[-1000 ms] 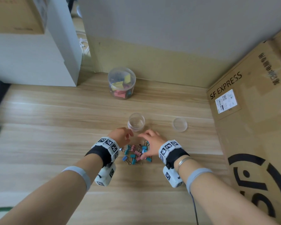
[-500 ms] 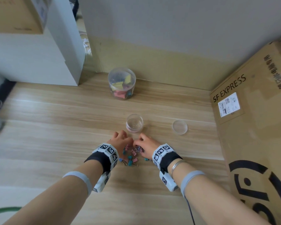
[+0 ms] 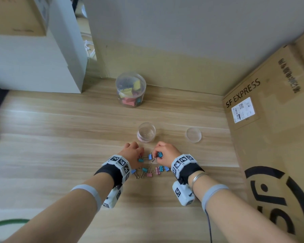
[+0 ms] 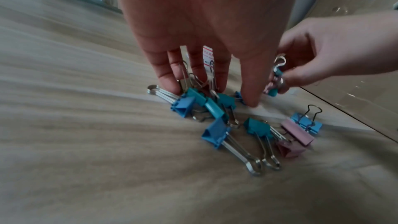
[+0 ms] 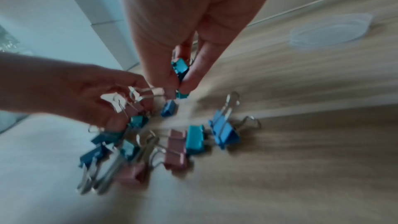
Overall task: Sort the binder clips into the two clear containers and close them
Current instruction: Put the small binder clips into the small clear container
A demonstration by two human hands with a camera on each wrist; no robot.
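Several small binder clips [image 3: 148,170], blue, teal and pink, lie in a loose pile on the wooden floor. My left hand [image 3: 141,157] reaches down into the pile's far left side, fingers curled round clips and their wire handles [image 4: 189,81]. Just above the pile, my right hand [image 5: 180,84] pinches a teal clip [image 5: 180,68] between thumb and finger, with another clip or two bunched under it [image 4: 272,85]. The small clear container [image 3: 146,132] stands open just beyond the hands, its lid [image 3: 193,135] lying to its right. A larger clear container [image 3: 130,89] with big coloured clips stands closed near the wall.
A large SF EXPRESS cardboard box [image 3: 270,128] lines the right side. A white cabinet [image 3: 42,67] stands at the back left, and the wall runs close behind the containers. A green cable [image 3: 7,222] lies at the near left.
Both hands have closed in from resting spread over the pile. The right hand has taken up a teal clip, the left has gathered clips at its fingertips, and the pile is more spread out.
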